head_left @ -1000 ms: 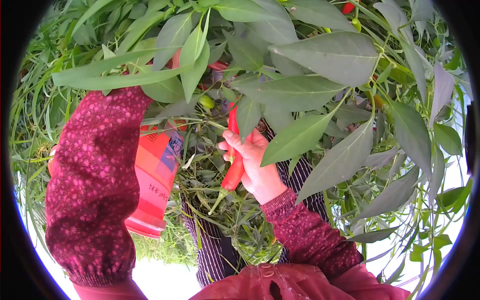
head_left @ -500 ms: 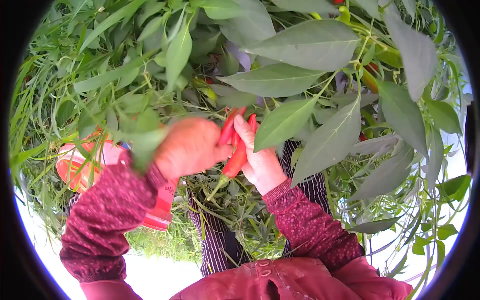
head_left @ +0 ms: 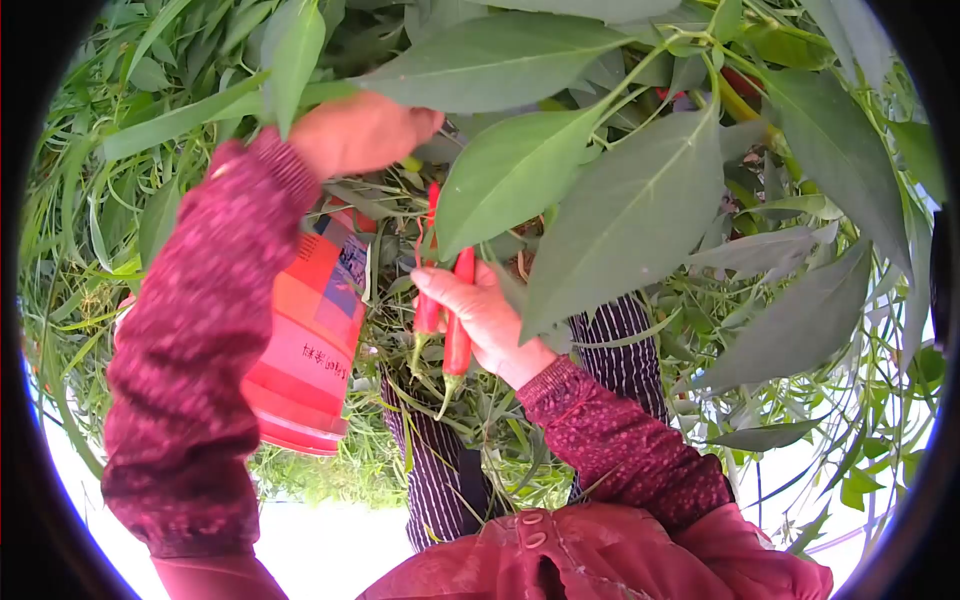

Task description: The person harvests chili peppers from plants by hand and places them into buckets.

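Observation:
Several red chili peppers [head_left: 458, 335] with green stems are held in my right hand [head_left: 490, 320], the thumb pressed over them and the stems hanging downward. My left hand [head_left: 365, 135] is up in the foliage at the upper left, slightly blurred. Its fingertips reach in beside a large leaf [head_left: 500, 65], and what they touch is hidden. A broad leaf [head_left: 525, 175] hangs just above my right hand.
A red bucket [head_left: 310, 345] with printed labels stands low on the left, partly behind my left sleeve. Striped trouser legs [head_left: 620, 345] show below. Dense pepper plants surround the hands, with large leaves [head_left: 640, 215] hanging close on the right.
My left hand has moved up and left, away from the peppers and into the leaves. My right hand keeps the peppers, now slightly lower. More of the bucket shows.

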{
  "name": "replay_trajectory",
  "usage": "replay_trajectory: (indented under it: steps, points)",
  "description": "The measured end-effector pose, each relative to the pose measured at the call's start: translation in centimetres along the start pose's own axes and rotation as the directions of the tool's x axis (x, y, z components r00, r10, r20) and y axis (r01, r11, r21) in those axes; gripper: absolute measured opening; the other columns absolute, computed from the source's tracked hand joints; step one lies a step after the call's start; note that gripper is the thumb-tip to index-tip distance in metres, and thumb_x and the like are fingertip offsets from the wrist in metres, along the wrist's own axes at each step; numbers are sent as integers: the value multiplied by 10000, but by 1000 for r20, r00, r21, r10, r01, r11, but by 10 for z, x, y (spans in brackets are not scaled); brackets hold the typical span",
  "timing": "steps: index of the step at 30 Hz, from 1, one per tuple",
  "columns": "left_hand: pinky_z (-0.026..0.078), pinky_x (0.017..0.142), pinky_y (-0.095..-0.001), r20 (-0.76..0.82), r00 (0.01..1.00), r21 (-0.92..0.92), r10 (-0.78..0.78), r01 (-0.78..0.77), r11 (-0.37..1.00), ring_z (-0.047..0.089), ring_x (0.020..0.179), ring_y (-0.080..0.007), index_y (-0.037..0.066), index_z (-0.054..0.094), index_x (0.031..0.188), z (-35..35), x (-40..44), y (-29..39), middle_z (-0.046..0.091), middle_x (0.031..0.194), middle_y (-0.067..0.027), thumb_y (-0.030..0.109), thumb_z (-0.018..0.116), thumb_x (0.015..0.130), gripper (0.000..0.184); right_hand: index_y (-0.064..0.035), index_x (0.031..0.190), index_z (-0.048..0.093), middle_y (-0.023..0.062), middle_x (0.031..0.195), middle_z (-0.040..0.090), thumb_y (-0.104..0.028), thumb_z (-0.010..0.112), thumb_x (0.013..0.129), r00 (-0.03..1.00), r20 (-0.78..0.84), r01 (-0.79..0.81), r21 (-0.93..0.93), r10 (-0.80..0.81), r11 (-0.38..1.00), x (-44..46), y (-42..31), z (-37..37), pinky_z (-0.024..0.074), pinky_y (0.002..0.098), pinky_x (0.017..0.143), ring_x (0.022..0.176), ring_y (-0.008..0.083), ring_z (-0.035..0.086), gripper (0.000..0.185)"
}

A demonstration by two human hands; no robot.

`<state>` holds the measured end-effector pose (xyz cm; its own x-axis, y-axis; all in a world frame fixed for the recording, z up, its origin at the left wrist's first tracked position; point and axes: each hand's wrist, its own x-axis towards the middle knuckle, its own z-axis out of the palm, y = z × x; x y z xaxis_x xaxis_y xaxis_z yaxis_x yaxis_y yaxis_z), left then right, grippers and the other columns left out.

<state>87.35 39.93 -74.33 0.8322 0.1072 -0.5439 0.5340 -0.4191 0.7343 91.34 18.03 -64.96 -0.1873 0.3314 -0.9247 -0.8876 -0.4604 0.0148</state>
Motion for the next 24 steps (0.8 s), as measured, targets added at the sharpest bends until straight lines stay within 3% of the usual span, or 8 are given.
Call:
replay_trajectory:
  steps: [2,5,10,11,14,17,18,24]
  points:
    - [502,689,-387,-117,986,434,116,-54,899,640,747,-262,45,634,1017,11,25,-5,660,836,-127,289,569,837,311,-53,1003,522,14,726,581,-102,694,826,1000,-2,-16,-173,16,985,-3,-6,16,476,289,533,585,118,559,252]
    - [499,701,-403,309,919,808,-245,-118,576,646,771,-261,50,620,1065,29,34,2,663,859,-132,276,573,828,331,-33,1018,488,14,692,555,-103,684,829,982,172,-23,-304,79,952,-20,2,32,443,264,465,504,106,537,281]
    - [495,721,-428,642,583,697,-497,-715,61,657,809,-259,58,596,1145,35,-27,45,668,897,-140,254,579,814,385,-28,1011,489,25,665,554,-184,697,811,948,222,-50,-604,228,796,-28,6,32,432,267,464,505,89,532,329]
    - [495,721,-428,642,583,694,-497,-718,54,657,809,-259,58,596,1145,39,-28,37,668,897,-140,254,579,814,385,-28,1010,490,24,661,555,-196,696,809,942,253,16,-693,222,721,-29,2,33,430,270,462,500,88,528,333]
    - [475,732,-498,416,837,743,-356,-86,664,624,873,-314,37,602,1163,83,-41,-21,637,909,-135,175,558,800,391,-13,1020,481,54,676,570,-216,706,790,930,226,-19,-757,289,653,-26,4,32,453,300,495,527,138,562,380]
    - [471,767,-467,382,869,892,-315,-258,371,617,857,-264,38,609,1156,79,-52,-1,615,892,-100,178,564,787,398,4,1024,473,125,782,600,-230,713,768,939,229,47,-824,255,565,-22,18,25,481,356,598,662,219,614,422]
    - [475,740,-391,588,757,765,-285,-406,501,611,820,-195,42,630,1046,110,-46,-55,599,921,-89,181,555,785,305,13,1022,469,165,846,609,-244,715,756,948,273,147,-831,162,537,-22,22,24,490,384,661,746,264,633,444]
    - [472,730,-379,201,964,809,-171,-65,585,599,810,-187,42,617,1022,59,-12,-44,591,909,-83,172,552,794,270,17,1042,465,204,918,600,-304,699,751,947,270,155,-858,173,489,-22,10,29,481,408,742,849,321,620,492]
